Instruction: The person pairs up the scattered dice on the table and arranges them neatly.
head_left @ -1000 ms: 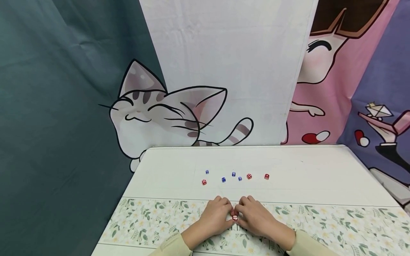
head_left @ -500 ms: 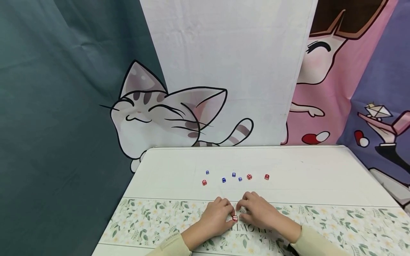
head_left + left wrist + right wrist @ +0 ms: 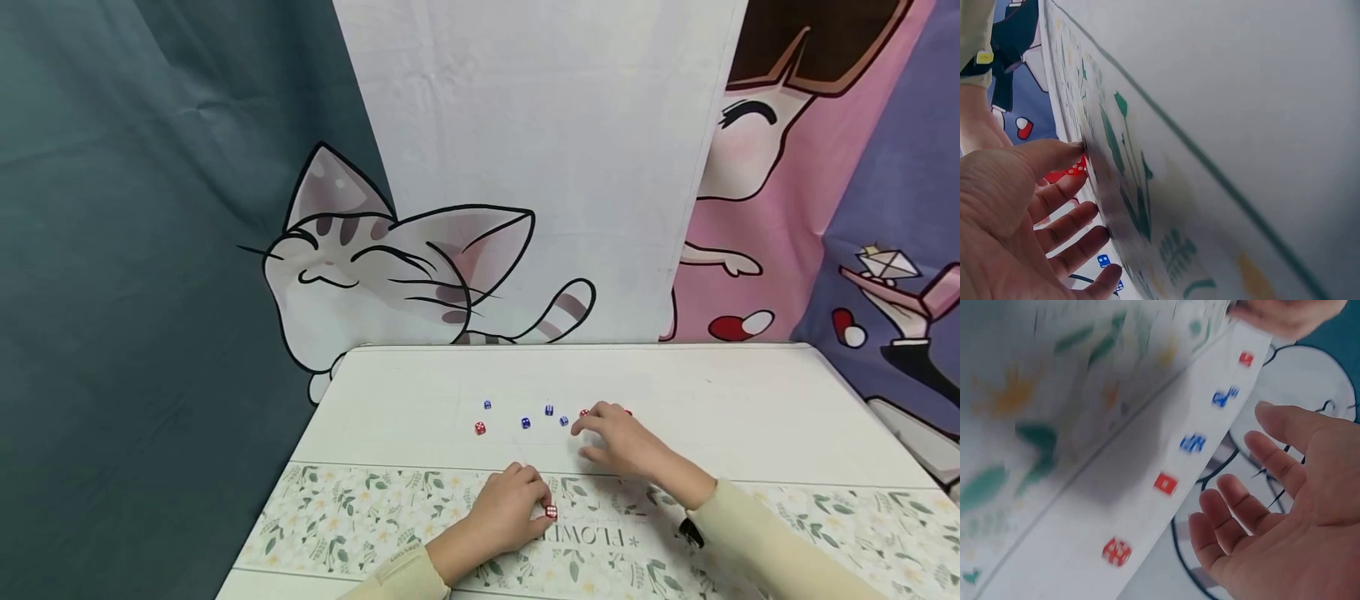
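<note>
My left hand [image 3: 510,507] rests on the floral strip and pinches a red die [image 3: 552,512] between thumb and index finger; in the left wrist view red dotted faces [image 3: 1076,169] show behind the thumb. My right hand [image 3: 618,437] hovers over the white tabletop with relaxed fingers apart, holding nothing. Nearest to it are a red die [image 3: 584,413] and a blue die [image 3: 564,421]. Another red die [image 3: 628,412] is mostly hidden behind that hand. In the right wrist view, the open palm [image 3: 1291,506] is beside the row of dice, including a red die [image 3: 1116,552].
Farther left on the white table [image 3: 405,383] lie a red die [image 3: 480,428] and a blue die [image 3: 487,405]. Two more blue dice, one front [image 3: 526,423] and one back [image 3: 549,410], sit near the middle. A cartoon-printed curtain [image 3: 540,167] hangs behind the table's far edge.
My right hand has let go of the red die by my left hand and moved forward and right, toward the dice. The left hand has stayed with its die.
</note>
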`<state>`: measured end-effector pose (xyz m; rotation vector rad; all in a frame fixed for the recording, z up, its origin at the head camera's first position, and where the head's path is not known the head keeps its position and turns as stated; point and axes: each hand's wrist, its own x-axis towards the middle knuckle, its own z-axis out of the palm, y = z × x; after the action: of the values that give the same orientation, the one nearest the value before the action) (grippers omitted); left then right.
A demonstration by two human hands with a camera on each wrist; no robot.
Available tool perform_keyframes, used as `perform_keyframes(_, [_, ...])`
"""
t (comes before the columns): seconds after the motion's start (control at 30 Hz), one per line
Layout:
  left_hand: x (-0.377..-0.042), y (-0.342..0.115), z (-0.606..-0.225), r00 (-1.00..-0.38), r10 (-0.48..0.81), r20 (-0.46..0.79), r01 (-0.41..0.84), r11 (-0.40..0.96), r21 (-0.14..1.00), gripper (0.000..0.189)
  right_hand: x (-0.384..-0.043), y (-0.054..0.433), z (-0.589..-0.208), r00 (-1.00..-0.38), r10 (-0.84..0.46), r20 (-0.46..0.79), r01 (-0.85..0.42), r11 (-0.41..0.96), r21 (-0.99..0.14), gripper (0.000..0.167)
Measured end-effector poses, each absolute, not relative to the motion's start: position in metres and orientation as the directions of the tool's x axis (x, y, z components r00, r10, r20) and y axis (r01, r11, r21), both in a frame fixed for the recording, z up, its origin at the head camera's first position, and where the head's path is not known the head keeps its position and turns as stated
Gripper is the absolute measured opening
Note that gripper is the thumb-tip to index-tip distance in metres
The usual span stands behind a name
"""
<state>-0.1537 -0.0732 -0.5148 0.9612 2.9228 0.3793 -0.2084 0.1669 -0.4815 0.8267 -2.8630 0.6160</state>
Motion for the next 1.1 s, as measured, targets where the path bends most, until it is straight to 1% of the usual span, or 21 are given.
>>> perform_keyframes(0.13, [-0.154,-0.074,-0.516,-0.800,0.598,0.043,0.590,0.771,0.240,0.017,-0.225,0.175,-0.485,-0.856,-0.477,0.198,-0.516,0.774,-0.367,0.023])
perform_keyframes(0.4, [-0.154,-0.074,-0.514,-0.797,0.603,0.030,0.592,0.771,0.234,0.017,-0.256,0.185,-0.491,-0.883,-0.450,0.135,-0.466,0.802,-0.374,0.027])
perform_keyframes(0.53, [-0.154,-0.074,-0.514,-0.798,0.602,0.022,0.589,0.773,0.236,0.016,-0.267,0.189,-0.497,-0.878,-0.462,0.126,-0.473,0.797,-0.376,0.028])
perform_keyframes(0.7, [-0.155,-0.074,-0.514,-0.798,0.602,0.025,0.590,0.772,0.238,0.016,-0.276,0.192,-0.503,-0.871,-0.476,0.117,-0.484,0.795,-0.365,0.026])
perform_keyframes(1.1, [-0.155,-0.074,-0.515,-0.801,0.598,0.037,0.589,0.775,0.228,0.016,-0.284,0.190,-0.510,-0.889,-0.454,0.048,-0.440,0.823,-0.359,0.019])
